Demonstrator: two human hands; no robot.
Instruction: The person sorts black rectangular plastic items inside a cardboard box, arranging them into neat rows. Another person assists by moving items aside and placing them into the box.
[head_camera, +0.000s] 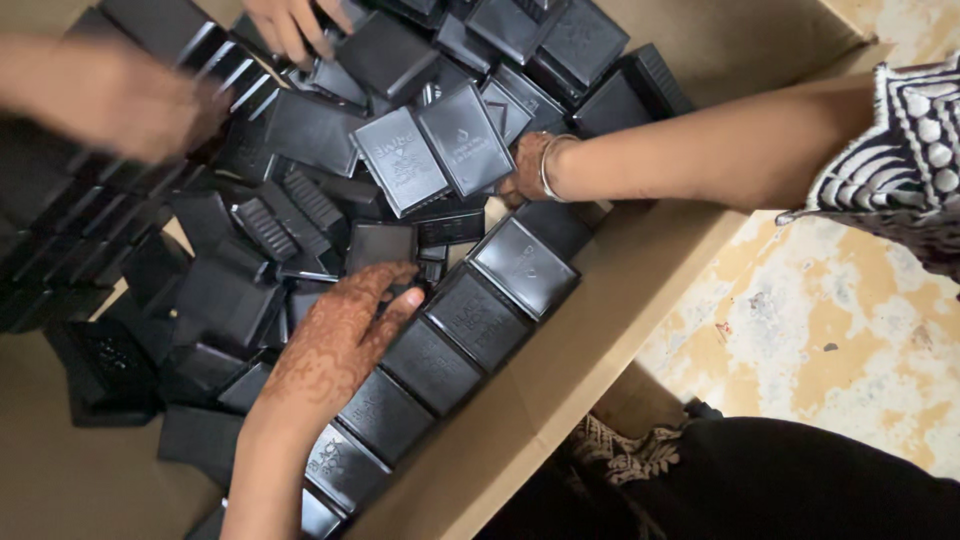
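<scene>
The left hand (335, 340) comes up from the bottom edge, forearm rising steeply, wrist bent so the palm lies face down on the heap of black cases (300, 200) inside the cardboard box (600, 330). Its fingers (385, 275) are spread and loosely curled, gripping nothing; the tips rest on a small flat case (380, 243) near the middle of the heap, and the thumb points right toward a row of cases (450, 340) that runs slantwise along the box's right wall. The right hand (525, 168) enters from the right, arm stretched nearly level across the box wall, a thin bangle (548, 165) at the wrist. The hand is mostly hidden behind two cases (435, 155) that stand tilted side by side, lids toward the camera; it touches them from behind, but whether its fingers are closed on them I cannot tell. A patterned black and white sleeve (910, 150) covers the upper arm at the right edge. Two other hands work in the same box: one blurred at the upper left (110, 95), and one at the top edge (290, 22) with fingers pointing down onto the cases. Outside the box, to the right, lies a mottled yellow floor (830, 330), with dark cloth (800, 480) at the lower right
</scene>
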